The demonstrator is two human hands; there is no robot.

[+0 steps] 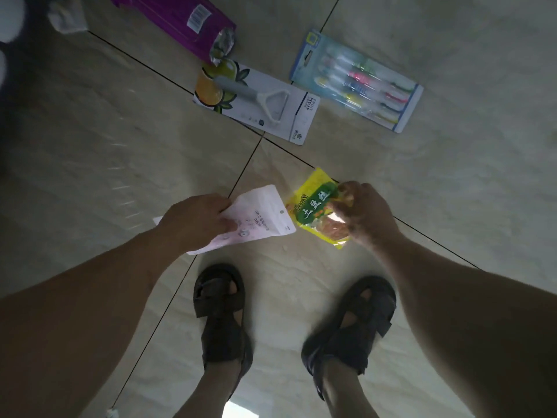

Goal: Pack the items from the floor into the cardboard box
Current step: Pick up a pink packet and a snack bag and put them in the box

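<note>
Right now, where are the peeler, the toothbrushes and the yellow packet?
Peeler (272,99): head view, on its white blade head.
Toothbrushes (358,82): head view, middle of the pack.
Yellow packet (313,203): head view, on its green label.

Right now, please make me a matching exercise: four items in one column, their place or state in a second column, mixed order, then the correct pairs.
Items:
1. white pouch
2. yellow snack packet
3. fruit peeler card
4. toothbrush pack

States:
A. on the floor, farthest right
B. gripped by the right hand
C. on the floor, beside the purple package
D. held by the left hand

Pairs: 1-D, 2-B, 3-C, 4-A
</note>
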